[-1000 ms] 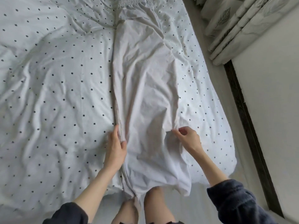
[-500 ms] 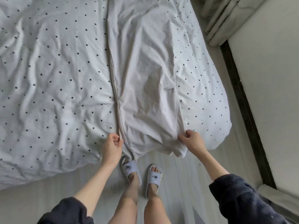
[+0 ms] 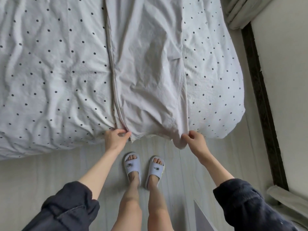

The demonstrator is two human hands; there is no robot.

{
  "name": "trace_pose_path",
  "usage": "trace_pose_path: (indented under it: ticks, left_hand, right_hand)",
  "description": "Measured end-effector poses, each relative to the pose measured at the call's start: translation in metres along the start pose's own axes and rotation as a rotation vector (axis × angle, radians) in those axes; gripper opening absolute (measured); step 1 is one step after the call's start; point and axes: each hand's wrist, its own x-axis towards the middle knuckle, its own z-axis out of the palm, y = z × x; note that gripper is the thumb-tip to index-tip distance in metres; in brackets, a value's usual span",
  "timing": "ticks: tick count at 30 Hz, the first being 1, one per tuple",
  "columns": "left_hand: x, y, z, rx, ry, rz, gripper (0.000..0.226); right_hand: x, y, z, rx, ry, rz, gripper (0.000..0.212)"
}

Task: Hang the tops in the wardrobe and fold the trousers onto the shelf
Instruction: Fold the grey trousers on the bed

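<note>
Both hands, left hand (image 3: 115,138) and right hand (image 3: 195,141), pinch trousers (image 3: 146,77) hem at bed (image 3: 50,72) edge.

polka-dot duvet (image 3: 50,72) lying rumpled on bed | slippers (image 3: 132,165) standing on pale floor (image 3: 41,172) | curtain (image 3: 236,12) hanging top right

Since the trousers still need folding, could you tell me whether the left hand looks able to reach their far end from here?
Probably not: the left hand pinches the trousers at the bed's near edge, and their far end runs out of view.
</note>
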Motion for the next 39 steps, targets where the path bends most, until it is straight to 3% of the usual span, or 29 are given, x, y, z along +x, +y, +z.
trace_pose_path:
  ticks: [5, 8, 13, 18, 21, 25, 31, 39]
  left_hand:
    - [-0.007, -0.002, 0.012, -0.002, -0.001, 0.043, 0.018]
    - [-0.01, -0.015, 0.004, -0.051, 0.019, 0.034, 0.008]
    - [-0.009, -0.036, -0.01, -0.117, -0.024, 0.055, 0.012]
    - [0.011, -0.036, -0.001, -0.338, -0.14, 0.036, 0.02]
    - [0.011, -0.037, 0.005, -0.465, -0.104, -0.001, 0.032]
    - [0.01, -0.042, 0.003, -0.348, -0.154, 0.028, 0.007]
    - [-0.006, -0.052, -0.01, -0.264, -0.179, 0.057, 0.031]
    - [-0.054, -0.03, -0.045, -0.387, -0.242, -0.053, 0.02]
  right_hand:
    - [-0.008, 0.007, -0.001, 0.057, 0.024, -0.046, 0.024]
    - [-0.009, 0.014, 0.0, -0.081, 0.015, -0.084, 0.016]
    - [0.005, 0.023, 0.013, -0.184, 0.034, -0.054, 0.012]
    - [0.028, 0.025, 0.025, -0.017, 0.075, 0.077, 0.036]
    - [0.035, 0.025, 0.029, 0.095, 0.0, 0.08, 0.025]
    - [0.038, 0.025, 0.037, 0.145, -0.026, 0.086, 0.022]
    - [0.019, 0.023, 0.034, 0.23, -0.085, 0.102, 0.027]
    - [-0.033, 0.012, 0.01, 0.351, -0.102, 0.289, 0.021]
